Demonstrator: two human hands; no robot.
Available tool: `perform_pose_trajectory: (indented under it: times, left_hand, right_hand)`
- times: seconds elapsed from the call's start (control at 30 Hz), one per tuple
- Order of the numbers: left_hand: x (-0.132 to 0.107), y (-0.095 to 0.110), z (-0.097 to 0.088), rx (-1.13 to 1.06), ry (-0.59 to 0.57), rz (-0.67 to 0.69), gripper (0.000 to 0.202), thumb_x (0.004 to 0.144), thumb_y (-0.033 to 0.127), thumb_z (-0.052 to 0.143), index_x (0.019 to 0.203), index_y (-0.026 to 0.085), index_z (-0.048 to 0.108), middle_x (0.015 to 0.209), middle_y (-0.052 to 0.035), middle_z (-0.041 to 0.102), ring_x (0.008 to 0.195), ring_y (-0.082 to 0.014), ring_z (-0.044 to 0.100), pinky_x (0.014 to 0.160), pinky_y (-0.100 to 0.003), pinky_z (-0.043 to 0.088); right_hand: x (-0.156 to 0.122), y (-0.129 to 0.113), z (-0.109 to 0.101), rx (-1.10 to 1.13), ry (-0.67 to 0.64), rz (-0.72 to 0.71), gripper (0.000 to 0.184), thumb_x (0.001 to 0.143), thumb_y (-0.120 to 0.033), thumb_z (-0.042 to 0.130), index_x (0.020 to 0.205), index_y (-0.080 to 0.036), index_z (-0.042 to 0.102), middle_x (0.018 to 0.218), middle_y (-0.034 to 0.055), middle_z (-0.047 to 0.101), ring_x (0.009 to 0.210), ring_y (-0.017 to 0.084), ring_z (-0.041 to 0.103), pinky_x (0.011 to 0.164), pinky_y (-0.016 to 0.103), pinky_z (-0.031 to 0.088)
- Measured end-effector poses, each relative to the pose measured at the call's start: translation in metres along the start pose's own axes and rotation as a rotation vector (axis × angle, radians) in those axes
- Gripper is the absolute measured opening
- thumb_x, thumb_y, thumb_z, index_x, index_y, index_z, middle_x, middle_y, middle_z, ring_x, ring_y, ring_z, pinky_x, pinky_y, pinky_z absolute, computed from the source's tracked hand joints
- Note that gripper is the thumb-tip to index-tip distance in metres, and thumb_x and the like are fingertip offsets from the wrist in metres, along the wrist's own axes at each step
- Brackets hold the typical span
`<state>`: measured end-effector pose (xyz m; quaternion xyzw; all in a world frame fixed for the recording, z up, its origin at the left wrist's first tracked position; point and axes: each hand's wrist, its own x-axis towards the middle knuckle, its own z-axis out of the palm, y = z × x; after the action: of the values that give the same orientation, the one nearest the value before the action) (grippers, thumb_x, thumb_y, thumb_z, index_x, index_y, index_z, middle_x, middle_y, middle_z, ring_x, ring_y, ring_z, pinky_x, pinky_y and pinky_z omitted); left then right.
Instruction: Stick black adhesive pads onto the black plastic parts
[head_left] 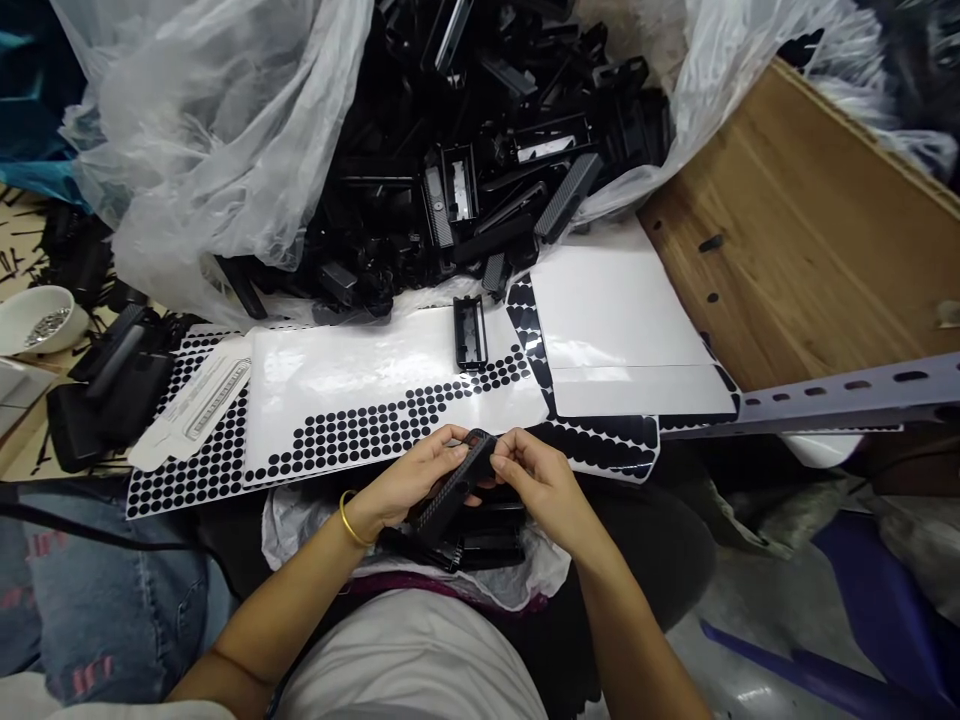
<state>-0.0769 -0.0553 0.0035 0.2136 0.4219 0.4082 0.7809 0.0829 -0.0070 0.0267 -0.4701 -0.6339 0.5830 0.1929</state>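
My left hand (411,482) is closed around a long black plastic part (452,492) with a ridged surface, held tilted above my lap. At the part's upper end my right hand (538,484) has thumb and forefinger pinched together; anything between those fingertips is too small to make out. Just beyond my hands lies a white sheet of round black stickers (352,430), partly used up from its upper area. On that sheet rests an open black plastic housing (470,334). More black parts (491,545) sit on a white plastic bag in my lap.
A large heap of black plastic parts (450,200) fills a clear plastic bag (225,130) at the back. White sheets (615,320) lie to the right beside a wooden board (810,240). On the left are a bowl of small metal pieces (45,318) and another person's jeans (112,590).
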Motion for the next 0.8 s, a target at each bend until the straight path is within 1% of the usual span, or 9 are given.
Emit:
perform_pose_trajectory:
  times: [0.13,0.4,0.6,0.8]
  left_hand:
    - [-0.001,0.000,0.001,-0.012,0.005,0.003,0.029,0.078,0.040,0.062,0.095,0.019,0.055,0.089,-0.0058,0.066,0.085,-0.0191,0.066,0.069,-0.030,0.056]
    - [-0.002,0.001,0.001,0.003,-0.004,0.002,0.029,0.078,0.040,0.061,0.097,0.019,0.054,0.091,-0.0062,0.065,0.087,-0.0192,0.065,0.070,-0.030,0.056]
    - [-0.002,0.001,0.003,0.010,0.041,0.007,0.029,0.078,0.040,0.062,0.096,0.019,0.055,0.088,-0.0040,0.063,0.078,-0.0157,0.065,0.069,-0.029,0.055]
    - [0.001,-0.003,0.001,0.144,0.050,0.063,0.030,0.074,0.033,0.067,0.095,0.019,0.053,0.086,-0.0020,0.062,0.073,-0.0128,0.064,0.071,-0.030,0.055]
  right_hand:
    - [0.001,-0.001,0.001,-0.020,0.022,-0.002,0.014,0.078,-0.024,0.051,0.065,-0.020,0.048,0.056,-0.0047,0.049,0.053,0.011,0.048,0.052,0.023,0.039]
    - [0.002,-0.003,0.000,-0.044,0.032,-0.018,0.014,0.077,-0.024,0.050,0.064,-0.020,0.047,0.054,-0.0058,0.047,0.049,0.010,0.045,0.047,0.022,0.040]
    - [0.002,-0.001,0.006,-0.102,0.101,-0.060,0.012,0.076,-0.021,0.050,0.064,-0.021,0.048,0.054,-0.0054,0.049,0.048,0.010,0.047,0.046,0.022,0.040]
    - [0.003,0.005,0.012,-0.144,0.158,-0.098,0.012,0.077,-0.021,0.050,0.065,-0.021,0.049,0.055,-0.0046,0.050,0.045,0.009,0.045,0.042,0.020,0.037]
